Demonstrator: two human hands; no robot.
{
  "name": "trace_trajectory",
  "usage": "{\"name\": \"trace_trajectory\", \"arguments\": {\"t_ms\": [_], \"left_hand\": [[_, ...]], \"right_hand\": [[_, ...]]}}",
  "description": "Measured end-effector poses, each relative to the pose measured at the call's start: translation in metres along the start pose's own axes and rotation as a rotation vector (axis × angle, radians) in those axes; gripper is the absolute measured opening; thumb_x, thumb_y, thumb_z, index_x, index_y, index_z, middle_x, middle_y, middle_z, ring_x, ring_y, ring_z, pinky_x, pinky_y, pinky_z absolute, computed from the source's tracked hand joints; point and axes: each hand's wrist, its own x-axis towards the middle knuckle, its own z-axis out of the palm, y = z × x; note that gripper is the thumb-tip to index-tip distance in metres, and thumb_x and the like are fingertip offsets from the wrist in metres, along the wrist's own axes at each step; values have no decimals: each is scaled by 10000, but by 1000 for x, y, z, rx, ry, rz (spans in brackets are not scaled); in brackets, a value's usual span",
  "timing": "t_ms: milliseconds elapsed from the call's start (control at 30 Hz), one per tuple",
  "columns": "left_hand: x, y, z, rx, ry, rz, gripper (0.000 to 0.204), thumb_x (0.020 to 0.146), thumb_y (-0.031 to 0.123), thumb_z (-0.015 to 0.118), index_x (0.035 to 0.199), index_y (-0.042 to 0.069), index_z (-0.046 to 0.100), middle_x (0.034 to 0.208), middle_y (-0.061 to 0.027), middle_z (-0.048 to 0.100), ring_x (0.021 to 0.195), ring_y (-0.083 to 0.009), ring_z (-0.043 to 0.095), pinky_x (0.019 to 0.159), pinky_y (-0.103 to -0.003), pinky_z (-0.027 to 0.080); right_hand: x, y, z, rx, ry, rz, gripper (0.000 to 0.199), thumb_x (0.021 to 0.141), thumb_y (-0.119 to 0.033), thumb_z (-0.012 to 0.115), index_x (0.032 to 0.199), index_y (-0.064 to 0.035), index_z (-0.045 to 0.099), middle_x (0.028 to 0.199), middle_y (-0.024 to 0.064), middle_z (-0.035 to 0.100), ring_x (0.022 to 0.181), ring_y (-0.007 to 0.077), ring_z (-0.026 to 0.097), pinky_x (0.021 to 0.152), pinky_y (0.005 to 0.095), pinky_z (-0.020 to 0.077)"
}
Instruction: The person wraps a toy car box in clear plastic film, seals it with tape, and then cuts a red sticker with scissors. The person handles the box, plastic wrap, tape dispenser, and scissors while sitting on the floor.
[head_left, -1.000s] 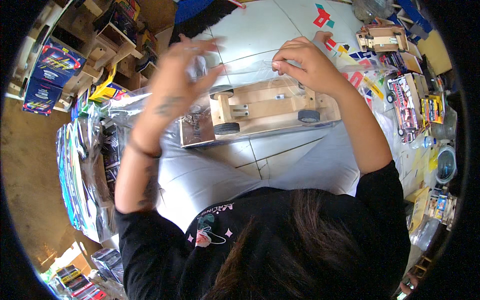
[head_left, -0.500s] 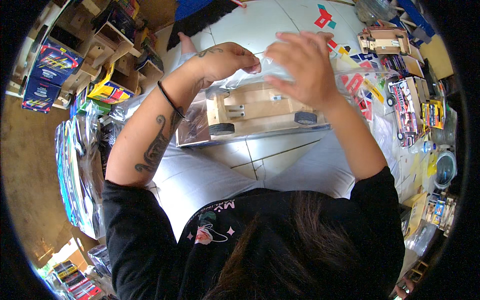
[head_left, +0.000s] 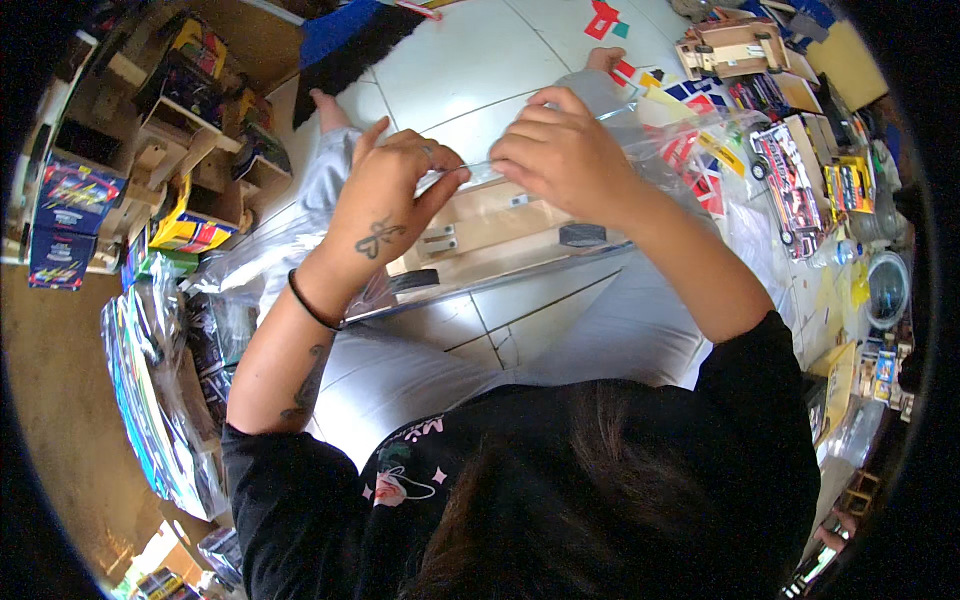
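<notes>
A wooden toy truck (head_left: 495, 213) lies wheels-up between my legs, its pale underside and black wheels showing. Clear plastic wrap (head_left: 235, 275) surrounds it and spreads out loosely on both sides. Over the truck's far side, my left hand (head_left: 395, 175) pinches the edge of the wrap between thumb and fingers. Close beside it, the curled fingers of my right hand (head_left: 560, 155) grip the same edge. The truck's far side is partly hidden behind both hands.
Stacked wooden toy trucks (head_left: 185, 135) stand at the left, above a pile of plastic-wrapped toys (head_left: 150, 390). On the right are coloured sticker scraps (head_left: 700, 150), an upturned wooden truck (head_left: 735, 50) and a decorated toy truck (head_left: 790, 185). A broom's dark bristles (head_left: 350, 60) lie at the far left.
My right hand, raised and blurred before, has come down and closed on the wrap's edge. My left hand has moved left and lower, and the truck has tilted slightly.
</notes>
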Motion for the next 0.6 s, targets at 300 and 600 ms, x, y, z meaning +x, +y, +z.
{"name": "trace_trajectory", "arguments": {"t_ms": [300,600], "left_hand": [[3,-12,0,-71,-11,97,84,829,166,676,854,87,678,840,-39,662,903,-218,612,1065,-497,279],[9,-12,-5,-133,-83,117,70,839,148,665,850,80,682,813,-38,664,856,-203,634,1060,-519,286]], "right_hand": [[-152,113,-159,-582,-277,351,235,739,-81,650,971,-75,684,952,80,668,951,260,594,961,384,390],[-31,4,-57,-194,47,63,422,755,-266,701,1136,-108,615,1132,106,607,1048,256,555,968,384,374]]}}
